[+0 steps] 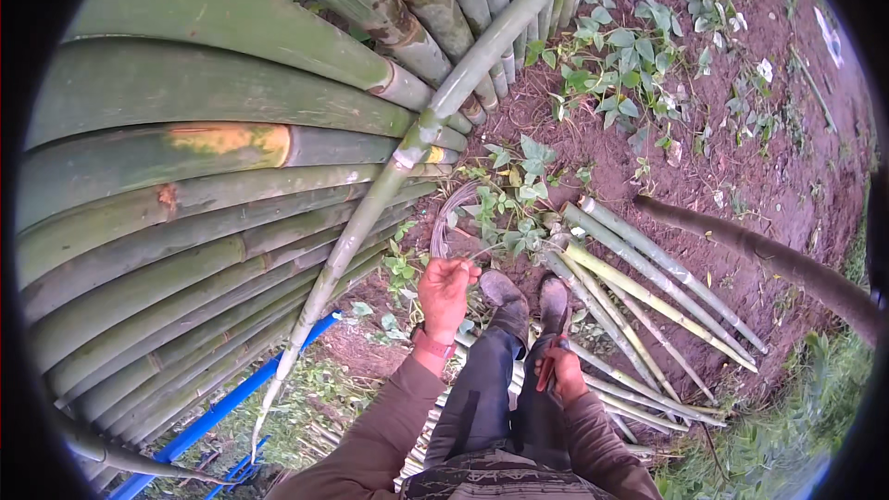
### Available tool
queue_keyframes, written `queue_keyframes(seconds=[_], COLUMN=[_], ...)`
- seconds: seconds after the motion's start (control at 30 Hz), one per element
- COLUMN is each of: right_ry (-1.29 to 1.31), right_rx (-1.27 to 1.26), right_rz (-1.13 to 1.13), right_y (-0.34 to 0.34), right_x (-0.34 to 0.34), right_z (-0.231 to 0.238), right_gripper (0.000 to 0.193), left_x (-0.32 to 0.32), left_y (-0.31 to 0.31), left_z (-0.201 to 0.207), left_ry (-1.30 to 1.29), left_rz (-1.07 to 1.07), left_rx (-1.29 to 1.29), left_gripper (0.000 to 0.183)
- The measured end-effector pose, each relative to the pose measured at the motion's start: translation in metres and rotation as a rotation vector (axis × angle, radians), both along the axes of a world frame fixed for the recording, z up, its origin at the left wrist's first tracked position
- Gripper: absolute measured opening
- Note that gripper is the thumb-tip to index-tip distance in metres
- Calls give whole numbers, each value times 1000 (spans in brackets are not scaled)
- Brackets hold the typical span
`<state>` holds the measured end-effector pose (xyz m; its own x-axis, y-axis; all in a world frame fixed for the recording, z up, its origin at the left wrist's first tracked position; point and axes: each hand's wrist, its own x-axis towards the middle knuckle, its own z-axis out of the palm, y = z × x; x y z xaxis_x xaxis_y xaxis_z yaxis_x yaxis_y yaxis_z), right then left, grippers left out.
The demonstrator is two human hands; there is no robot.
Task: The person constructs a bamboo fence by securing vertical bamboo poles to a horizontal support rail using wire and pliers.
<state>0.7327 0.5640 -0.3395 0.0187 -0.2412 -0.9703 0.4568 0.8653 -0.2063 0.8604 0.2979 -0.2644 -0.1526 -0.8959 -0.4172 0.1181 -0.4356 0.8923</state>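
My left hand [447,294], with a red band on its wrist, is closed in a pinch in front of the bamboo wall. A thin wire shows at its fingertips, and a loose coil of wire [443,227] lies just beyond the hand. Low by my right leg, my right hand [562,375] is wrapped round a red-handled hand tool [547,368] that looks like pliers; its jaws are hard to make out. A slim bamboo pole [370,208] crosses slantwise over the row of thick green bamboo poles [213,134] to the left.
Cut bamboo lengths [662,282] lie on the brown soil right of my boots [503,289]. Leafy vines [620,60] grow ahead. A dark curved pole [759,245] comes in from the right. A blue pole [222,407] lies at lower left.
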Motion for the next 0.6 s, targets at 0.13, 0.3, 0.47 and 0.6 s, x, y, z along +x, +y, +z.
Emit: queue_keyframes(seconds=[0.13, 0.3, 0.47, 0.6], right_ry=[-550, -542, -223, 199], right_rx=[-118, -265, -303, -723], right_rz=[-893, -918, -526, 439], right_y=[-62, -75, -99, -91], right_x=[-33, -64, -76, -97], right_z=[71, 81, 163, 160], right_gripper=[28, 18, 8, 27], left_x=[54, 78, 93, 100], left_y=[96, 138, 148, 146], left_z=[64, 124, 149, 185], left_ry=[-76, -204, -160, 19], left_rz=[-233, -581, -726, -552], left_rx=[272, 372, 331, 481], left_gripper=[5, 12, 10, 8])
